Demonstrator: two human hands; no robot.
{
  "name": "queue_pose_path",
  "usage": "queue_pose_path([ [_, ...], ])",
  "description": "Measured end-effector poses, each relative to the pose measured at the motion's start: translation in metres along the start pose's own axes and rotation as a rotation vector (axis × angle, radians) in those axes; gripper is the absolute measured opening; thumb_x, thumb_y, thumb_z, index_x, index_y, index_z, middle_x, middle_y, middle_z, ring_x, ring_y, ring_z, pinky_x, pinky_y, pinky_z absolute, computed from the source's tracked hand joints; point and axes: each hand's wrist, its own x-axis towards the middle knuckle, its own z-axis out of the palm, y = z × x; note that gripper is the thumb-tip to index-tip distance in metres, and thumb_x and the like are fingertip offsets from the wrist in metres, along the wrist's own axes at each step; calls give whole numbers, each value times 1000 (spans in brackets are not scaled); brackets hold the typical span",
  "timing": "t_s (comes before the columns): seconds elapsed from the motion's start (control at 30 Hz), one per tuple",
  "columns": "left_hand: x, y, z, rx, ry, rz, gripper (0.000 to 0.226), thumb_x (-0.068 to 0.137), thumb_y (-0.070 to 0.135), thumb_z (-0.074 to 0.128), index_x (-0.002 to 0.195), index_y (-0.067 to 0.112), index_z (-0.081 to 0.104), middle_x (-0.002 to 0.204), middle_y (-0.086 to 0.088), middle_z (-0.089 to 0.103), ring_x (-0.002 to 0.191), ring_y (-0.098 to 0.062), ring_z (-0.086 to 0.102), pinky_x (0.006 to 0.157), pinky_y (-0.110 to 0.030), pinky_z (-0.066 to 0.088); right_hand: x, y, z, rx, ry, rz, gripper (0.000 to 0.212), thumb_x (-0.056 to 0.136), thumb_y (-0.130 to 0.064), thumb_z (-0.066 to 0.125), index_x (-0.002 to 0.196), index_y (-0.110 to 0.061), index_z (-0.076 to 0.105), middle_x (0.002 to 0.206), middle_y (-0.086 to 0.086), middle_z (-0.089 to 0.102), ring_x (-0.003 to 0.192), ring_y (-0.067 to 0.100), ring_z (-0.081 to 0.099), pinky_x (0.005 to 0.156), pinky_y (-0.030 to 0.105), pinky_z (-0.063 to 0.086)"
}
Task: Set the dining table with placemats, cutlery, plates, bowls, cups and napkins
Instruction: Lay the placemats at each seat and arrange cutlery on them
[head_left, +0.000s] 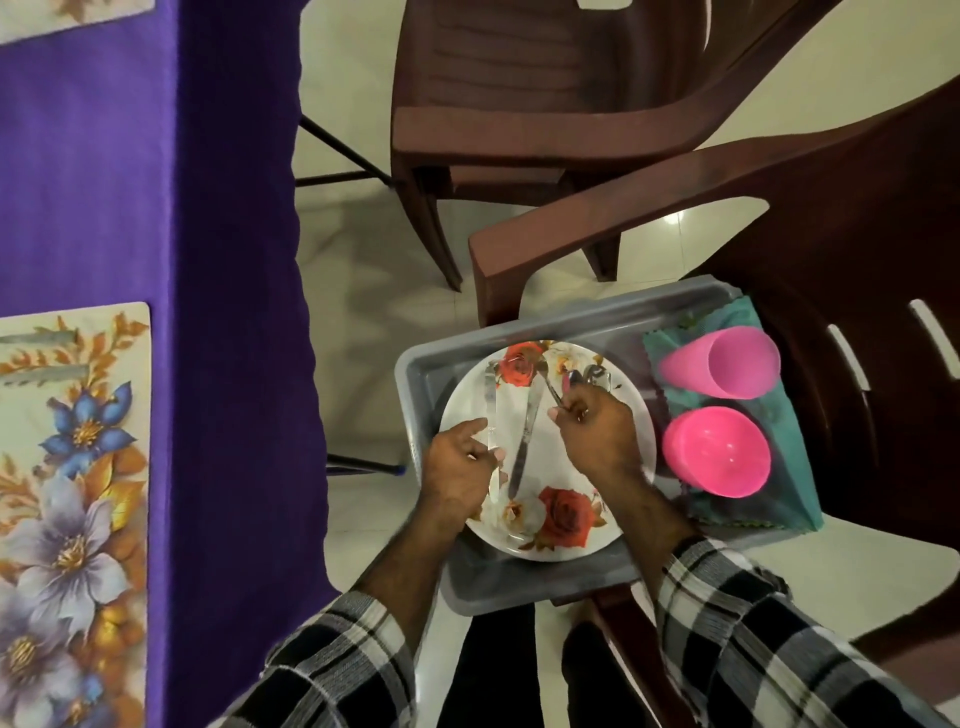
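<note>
Slim steel cutlery (524, 441) — light, stiff, slippery; best pinched mid-handle. It lies on the round white rose-printed plate (550, 499) under both hands, inside the grey plastic tray (415, 374). Left hand (462, 467) pinches a knife; right hand (592, 431) grips spoon handles. Right of them: pink plastic cup (727, 364), pink bowl (717, 452) on a teal napkin (789, 493).
</note>
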Motion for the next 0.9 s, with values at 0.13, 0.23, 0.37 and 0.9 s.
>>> queue_pose_path([
  [0.13, -3, 3, 6, -172, -58, -123, 29, 89, -7, 76, 105, 16, 68, 103, -11, 78, 89, -28, 79, 73, -43, 67, -20, 21, -7, 74, 19, 59, 14, 93, -12, 71, 93, -26, 67, 74, -14, 58, 70, 9, 52, 67, 27, 42],
  [0.23, 1, 7, 15, -162, -76, -143, 28, 90, -12, 59, 100, 15, 60, 101, -13, 77, 86, -29, 72, 67, -36, 55, -29, 35, -8, 99, 132, 153, 14, 93, -12, 58, 94, -19, 70, 92, 2, 69, 85, 26, 63, 78, 38, 53],
  [0.37, -1, 12, 17, -220, -78, -161, 9, 104, 22, 60, 102, 14, 62, 82, -6, 68, 67, -20, 54, 57, -32, 45, -36, 35, -10, -2, 204, 280, 12, 85, -20, 62, 94, -16, 67, 90, 9, 71, 82, 35, 64, 72, 40, 54],
  [0.9, -20, 7, 11, -497, -62, -14, 25, 107, 5, 57, 115, 29, 62, 100, -3, 82, 69, -20, 74, 58, -24, 58, -51, 33, 1, 75, 62, 190, 27, 90, -11, 63, 114, -22, 68, 101, -1, 73, 94, 26, 68, 89, 39, 58],
])
